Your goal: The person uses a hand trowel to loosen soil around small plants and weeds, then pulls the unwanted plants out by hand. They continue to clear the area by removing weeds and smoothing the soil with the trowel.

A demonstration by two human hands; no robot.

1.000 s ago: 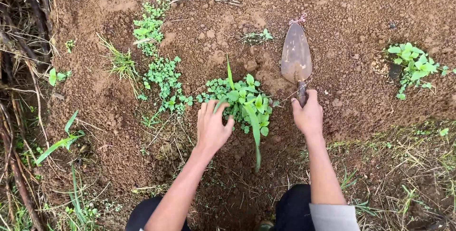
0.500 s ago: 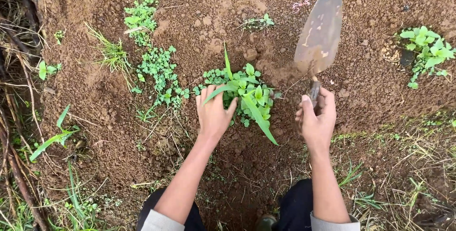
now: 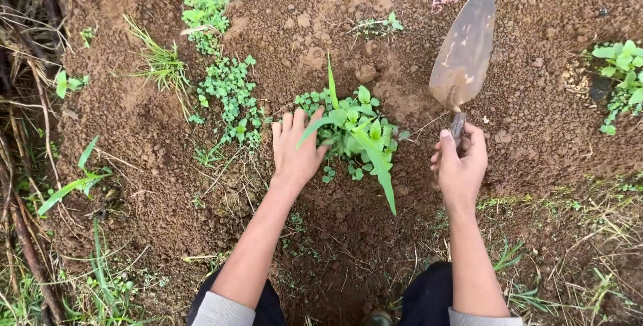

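Head view: the left hand (image 3: 295,152) lies flat on the soil (image 3: 536,132) against the left side of a weed clump (image 3: 358,128). Its fingers are straight and close together. They press on the leaves rather than pinch them, and one long leaf crosses over the fingertips. The clump sits in the middle of the bare brown patch, between the two hands, and looks rooted.

The right hand (image 3: 461,165) is curled tightly round the handle of a trowel (image 3: 465,48). The thumb lies along the top, and the pointed blade angles up and away from the person (it seems to be held clear of the ground, though I cannot be sure). A clover patch (image 3: 228,91) and a grass tuft (image 3: 161,64) grow to the left, and another leafy plant (image 3: 623,71) stands well apart at the right edge.

As I judge it, the work is at the stage of steadying the clump, with the tool poised. A dig here would need the blade tip set into the soil just beside the roots, on the side away from the left fingers.
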